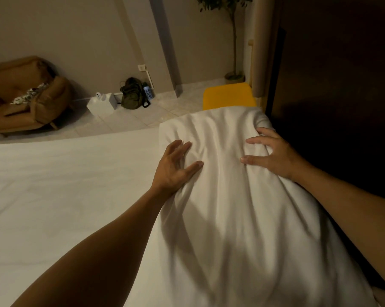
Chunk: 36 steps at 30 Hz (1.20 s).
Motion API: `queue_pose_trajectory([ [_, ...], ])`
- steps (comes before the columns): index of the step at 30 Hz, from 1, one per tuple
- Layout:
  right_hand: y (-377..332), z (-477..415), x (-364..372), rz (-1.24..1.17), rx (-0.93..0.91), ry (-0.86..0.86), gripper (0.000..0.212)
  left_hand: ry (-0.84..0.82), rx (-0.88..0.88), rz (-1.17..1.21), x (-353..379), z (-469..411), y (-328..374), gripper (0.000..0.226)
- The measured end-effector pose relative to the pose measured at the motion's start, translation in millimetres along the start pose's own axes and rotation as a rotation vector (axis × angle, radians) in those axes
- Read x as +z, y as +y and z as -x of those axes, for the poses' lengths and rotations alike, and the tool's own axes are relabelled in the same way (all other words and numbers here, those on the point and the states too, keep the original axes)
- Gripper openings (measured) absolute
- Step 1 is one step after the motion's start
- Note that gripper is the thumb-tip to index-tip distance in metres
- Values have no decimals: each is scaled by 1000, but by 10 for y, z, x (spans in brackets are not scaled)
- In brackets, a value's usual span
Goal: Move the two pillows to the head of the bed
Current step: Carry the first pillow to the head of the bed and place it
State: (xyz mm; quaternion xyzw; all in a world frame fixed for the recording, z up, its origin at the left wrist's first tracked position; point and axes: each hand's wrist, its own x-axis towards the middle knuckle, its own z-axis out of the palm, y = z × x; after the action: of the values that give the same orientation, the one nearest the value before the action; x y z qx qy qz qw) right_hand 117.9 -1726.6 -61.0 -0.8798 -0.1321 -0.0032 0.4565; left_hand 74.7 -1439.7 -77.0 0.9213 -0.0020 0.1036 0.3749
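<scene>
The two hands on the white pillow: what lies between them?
Only wrinkled pillow fabric. In the head view the left hand and right hand both press flat on it, fingers spread, with nothing else in the stretch between.

dim warm light | soft arm shadows on pillow (227, 218) | right side black | edges bowed

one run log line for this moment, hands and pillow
left hand: flat on pillow | right hand: spread on pillow | pillow: on bed
</scene>
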Motion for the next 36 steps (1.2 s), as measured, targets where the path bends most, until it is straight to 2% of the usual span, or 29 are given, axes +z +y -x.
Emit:
queue_pose_trajectory([
  [8, 106, 120, 0, 23, 67, -54, 55, -69, -41, -36, 7, 43, -76, 67],
  [11, 181, 166, -37, 53, 121, -107, 62, -122, -80, -58, -43, 66, -156, 69],
  [15, 207, 147, -56, 255, 241, -91, 73, -94, -192, -232, -139, 60, -234, 74],
  [18, 82, 15, 11, 413, 199, -68, 74, -66, -129, -378, -137, -31, -99, 71],
  [21, -62, -132, 146, 505, 143, -102, 72, -135, 22, -472, 12, -170, 151, 68],
  [27, -85, -130, 387, 523, 168, -207, 64, -280, 83, -489, 364, -180, 366, 68],
  [31, 64, -69, 270, 585, 190, -163, 64, -233, -6, -496, 347, -129, 155, 68],
  [34, 293, -6, 99, 559, 330, -164, 69, -191, -75, -503, 206, -44, -95, 58],
  [36, 395, 54, 10, 499, 433, -132, 77, -163, -186, -493, 94, 28, -267, 67],
])
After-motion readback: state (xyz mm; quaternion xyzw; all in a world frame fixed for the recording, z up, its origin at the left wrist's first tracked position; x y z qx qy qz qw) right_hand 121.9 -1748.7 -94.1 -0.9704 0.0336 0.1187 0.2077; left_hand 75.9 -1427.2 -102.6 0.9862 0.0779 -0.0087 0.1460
